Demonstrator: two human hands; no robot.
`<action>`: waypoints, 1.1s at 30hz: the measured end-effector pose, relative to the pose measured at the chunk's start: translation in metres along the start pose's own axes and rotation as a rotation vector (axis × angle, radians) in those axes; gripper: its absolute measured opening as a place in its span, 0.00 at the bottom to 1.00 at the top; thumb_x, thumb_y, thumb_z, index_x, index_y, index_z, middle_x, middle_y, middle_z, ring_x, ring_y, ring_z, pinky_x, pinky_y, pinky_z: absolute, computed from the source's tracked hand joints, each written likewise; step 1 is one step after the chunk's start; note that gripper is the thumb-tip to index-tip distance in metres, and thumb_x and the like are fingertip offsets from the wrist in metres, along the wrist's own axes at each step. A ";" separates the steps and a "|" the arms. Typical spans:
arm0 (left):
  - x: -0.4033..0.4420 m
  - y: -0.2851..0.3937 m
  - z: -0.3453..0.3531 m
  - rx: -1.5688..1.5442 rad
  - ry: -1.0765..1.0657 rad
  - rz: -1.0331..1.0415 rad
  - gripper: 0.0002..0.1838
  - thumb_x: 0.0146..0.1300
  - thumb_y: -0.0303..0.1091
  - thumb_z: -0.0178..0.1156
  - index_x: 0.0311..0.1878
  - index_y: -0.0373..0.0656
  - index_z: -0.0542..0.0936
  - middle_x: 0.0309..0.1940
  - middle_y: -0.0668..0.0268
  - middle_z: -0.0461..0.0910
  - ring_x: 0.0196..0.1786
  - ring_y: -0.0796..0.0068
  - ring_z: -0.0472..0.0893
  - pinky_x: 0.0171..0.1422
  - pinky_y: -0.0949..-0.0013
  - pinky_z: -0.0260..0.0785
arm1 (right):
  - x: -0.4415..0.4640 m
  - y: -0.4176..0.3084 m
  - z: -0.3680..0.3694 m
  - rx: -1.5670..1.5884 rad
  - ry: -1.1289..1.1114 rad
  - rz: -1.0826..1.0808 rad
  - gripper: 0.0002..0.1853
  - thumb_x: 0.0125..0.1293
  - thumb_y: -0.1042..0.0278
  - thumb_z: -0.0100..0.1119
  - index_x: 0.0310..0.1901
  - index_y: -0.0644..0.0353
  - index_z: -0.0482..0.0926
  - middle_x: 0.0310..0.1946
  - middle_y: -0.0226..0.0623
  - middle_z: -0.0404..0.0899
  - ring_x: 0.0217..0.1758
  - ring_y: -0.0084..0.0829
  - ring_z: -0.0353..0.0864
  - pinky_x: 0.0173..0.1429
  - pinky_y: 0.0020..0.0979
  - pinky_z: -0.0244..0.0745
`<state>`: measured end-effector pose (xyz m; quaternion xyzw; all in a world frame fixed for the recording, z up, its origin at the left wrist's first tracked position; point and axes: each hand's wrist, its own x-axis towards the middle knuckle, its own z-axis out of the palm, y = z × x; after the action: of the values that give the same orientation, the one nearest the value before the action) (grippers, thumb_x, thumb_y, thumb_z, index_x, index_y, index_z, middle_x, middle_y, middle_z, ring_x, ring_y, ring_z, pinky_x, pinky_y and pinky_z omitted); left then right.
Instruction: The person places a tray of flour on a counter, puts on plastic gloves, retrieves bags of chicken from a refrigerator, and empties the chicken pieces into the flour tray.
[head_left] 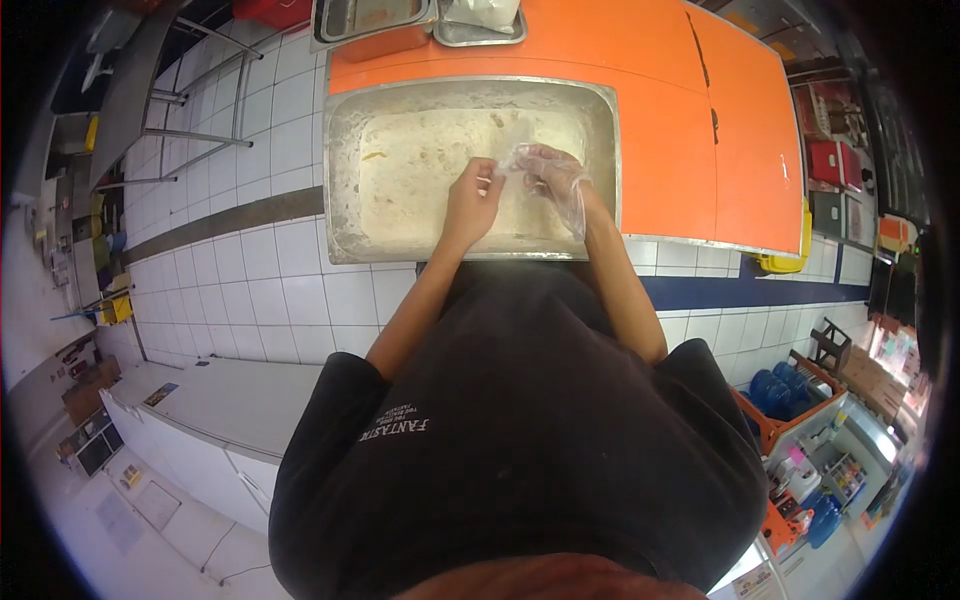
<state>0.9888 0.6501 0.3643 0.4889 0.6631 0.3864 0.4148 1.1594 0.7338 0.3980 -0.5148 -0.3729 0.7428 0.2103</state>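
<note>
Both my hands are above a large metal tray (pixel 345 170) whose pale bottom is dusted with what looks like flour. A loose, crinkled clear plastic glove covers my right hand (pixel 556 172). Its fingers are bent and pinch a thin piece of clear plastic (pixel 515 150), which looks like a second disposable glove. My bare left hand (pixel 474 198) is to the left, with thumb and fingertips closed at the edge of that plastic. How far the plastic extends is hard to see against the pale tray.
The tray lies on an orange table (pixel 665 130). Behind it stand a rectangular metal pan (pixel 375 40) and a smaller metal tray (pixel 480 38) carrying a white bag (pixel 484 12). A metal-legged rack (pixel 200 130) is at left; a white counter (pixel 230 395) lies behind me at left.
</note>
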 end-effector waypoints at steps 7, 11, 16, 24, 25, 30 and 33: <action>0.001 -0.011 -0.020 -0.611 0.081 -0.205 0.16 0.81 0.38 0.54 0.62 0.38 0.78 0.53 0.64 0.82 0.55 0.72 0.82 0.57 0.65 0.76 | -0.008 -0.004 0.002 -0.242 0.146 -0.313 0.18 0.73 0.57 0.68 0.58 0.58 0.85 0.46 0.31 0.87 0.40 0.20 0.81 0.44 0.26 0.78; -0.004 0.004 -0.028 -0.779 0.038 -0.267 0.17 0.82 0.37 0.52 0.65 0.39 0.77 0.56 0.63 0.81 0.58 0.72 0.81 0.63 0.63 0.75 | -0.013 -0.007 0.021 -0.669 0.213 -0.427 0.21 0.70 0.56 0.70 0.59 0.59 0.85 0.44 0.36 0.90 0.42 0.31 0.87 0.51 0.32 0.81; -0.005 0.002 -0.029 -0.909 0.069 -0.297 0.16 0.81 0.36 0.55 0.65 0.40 0.77 0.57 0.63 0.81 0.59 0.70 0.81 0.63 0.61 0.76 | -0.001 0.005 0.020 -0.578 0.164 -0.384 0.17 0.70 0.55 0.68 0.51 0.60 0.89 0.39 0.38 0.91 0.40 0.31 0.87 0.50 0.33 0.80; -0.014 -0.003 -0.037 -0.806 0.139 -0.287 0.17 0.76 0.33 0.63 0.64 0.39 0.78 0.56 0.61 0.82 0.59 0.69 0.82 0.65 0.61 0.76 | -0.016 0.000 0.015 -0.450 0.160 -0.353 0.14 0.73 0.57 0.67 0.47 0.59 0.89 0.32 0.28 0.85 0.37 0.18 0.78 0.43 0.25 0.75; -0.015 -0.001 -0.037 -0.809 0.128 -0.284 0.17 0.76 0.33 0.63 0.63 0.39 0.78 0.56 0.61 0.82 0.59 0.69 0.82 0.65 0.62 0.76 | -0.019 0.002 0.016 -0.489 0.156 -0.419 0.14 0.73 0.56 0.68 0.47 0.59 0.89 0.31 0.27 0.85 0.36 0.18 0.78 0.43 0.25 0.75; -0.018 0.003 -0.035 -0.902 0.058 -0.285 0.15 0.77 0.34 0.62 0.62 0.39 0.78 0.57 0.61 0.82 0.59 0.70 0.82 0.66 0.62 0.76 | -0.017 0.015 0.023 -0.663 0.123 -0.381 0.15 0.70 0.56 0.68 0.51 0.56 0.89 0.39 0.38 0.90 0.42 0.33 0.87 0.51 0.34 0.80; -0.017 0.001 -0.034 -0.993 0.002 -0.245 0.14 0.79 0.34 0.60 0.62 0.38 0.78 0.57 0.61 0.82 0.59 0.70 0.82 0.65 0.62 0.77 | -0.008 0.022 0.017 -0.622 0.098 -0.308 0.16 0.71 0.56 0.68 0.54 0.55 0.88 0.40 0.39 0.90 0.43 0.33 0.86 0.52 0.35 0.80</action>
<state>0.9607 0.6300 0.3799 0.1511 0.4524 0.6037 0.6388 1.1479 0.7084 0.3891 -0.5270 -0.6441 0.5275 0.1709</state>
